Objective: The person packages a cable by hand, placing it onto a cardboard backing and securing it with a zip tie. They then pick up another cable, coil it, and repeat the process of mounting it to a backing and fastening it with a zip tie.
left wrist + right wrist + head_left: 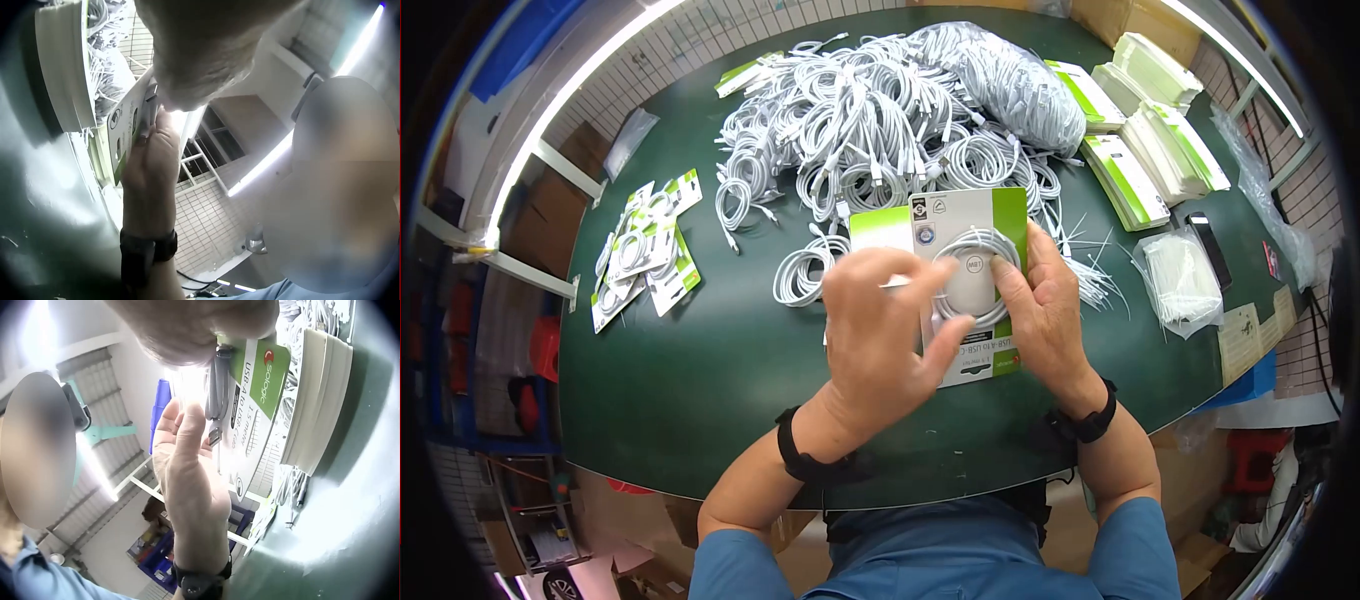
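A green and white packaging card (1007,350), printed "USB-A to USB-C", is tilted up in front of the body. A coiled white cable (990,318) lies against its face. My right hand (1050,310) grips the card's right edge, thumb across the coil. Over the card's left side is my left hand (880,330), index finger and thumb extended and apart at the coil. In the right wrist view, a metal USB plug (215,436) hangs by the left fingers. Behind the card stands a thick stack of cards (880,230), partly hidden.
A large heap of coiled white cables (850,120) and a plastic bag of cables (1010,85) fill the table's back. Carded cables (645,250) lie at left. Stacks of cards (1125,185), a bag of white ties (1182,280) and a black phone-like object (1210,250) sit at right.
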{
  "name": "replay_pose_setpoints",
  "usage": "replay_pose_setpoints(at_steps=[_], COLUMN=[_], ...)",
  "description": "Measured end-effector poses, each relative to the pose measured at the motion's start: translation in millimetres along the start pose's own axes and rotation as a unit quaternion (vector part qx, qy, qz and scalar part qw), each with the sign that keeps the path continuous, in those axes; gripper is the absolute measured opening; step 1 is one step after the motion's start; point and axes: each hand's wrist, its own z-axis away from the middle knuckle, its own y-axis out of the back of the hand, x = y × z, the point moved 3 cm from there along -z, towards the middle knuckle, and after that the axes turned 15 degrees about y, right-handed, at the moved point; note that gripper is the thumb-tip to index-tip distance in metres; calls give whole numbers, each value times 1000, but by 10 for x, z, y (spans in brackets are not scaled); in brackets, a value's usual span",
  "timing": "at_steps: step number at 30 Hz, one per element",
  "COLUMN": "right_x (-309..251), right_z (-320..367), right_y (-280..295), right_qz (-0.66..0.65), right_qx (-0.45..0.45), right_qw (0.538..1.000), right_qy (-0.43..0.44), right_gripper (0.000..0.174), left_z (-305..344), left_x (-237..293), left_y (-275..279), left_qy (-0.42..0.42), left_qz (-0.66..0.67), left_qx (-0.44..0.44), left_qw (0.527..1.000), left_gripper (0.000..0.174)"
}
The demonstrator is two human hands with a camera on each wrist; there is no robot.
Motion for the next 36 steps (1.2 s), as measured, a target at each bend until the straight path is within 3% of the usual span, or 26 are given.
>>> replay_pose_setpoints(at_steps=[2, 3, 6, 9, 15, 19, 23, 30, 36], right_x=[3, -8, -5, 43, 41, 44, 25, -51, -54], right_z=[-8, 0, 47, 90, 104, 88, 88, 119, 164], right_y=[23, 20, -12, -51, -88, -65, -106, -134, -148], right_qz=[7, 25, 61, 67, 93, 117, 74, 66, 63], right_qx=[1, -4, -10, -5, -10, -24, -57, -74, -65], right_qw=[1000, 1000, 998, 998, 995, 992, 994, 992, 987], right_qy=[7, 12, 20, 16, 22, 45, 52, 82, 132], right_gripper=[47, 48, 51, 53, 56, 57, 56, 54, 55], left_z=[28, 34, 98, 136, 171, -10, -177, -190, -183], left_x=[118, 171, 125, 152, 56, -46, -75, -55, -36], left_y=[-29, -66, -145, -182, -229, -105, -33, -112, -130], left_qy=[-71, -67, -118, -112, -100, -23, -66, -118, -132], left_qz=[-55, -72, -129, -119, -80, 70, -15, -89, -61], left_qx=[-66, -79, -87, -78, -112, -148, -32, -41, -48], left_qw=[994, 992, 981, 984, 985, 986, 997, 988, 988], left_gripper=[58, 45, 35, 31, 29, 38, 42, 32, 29])
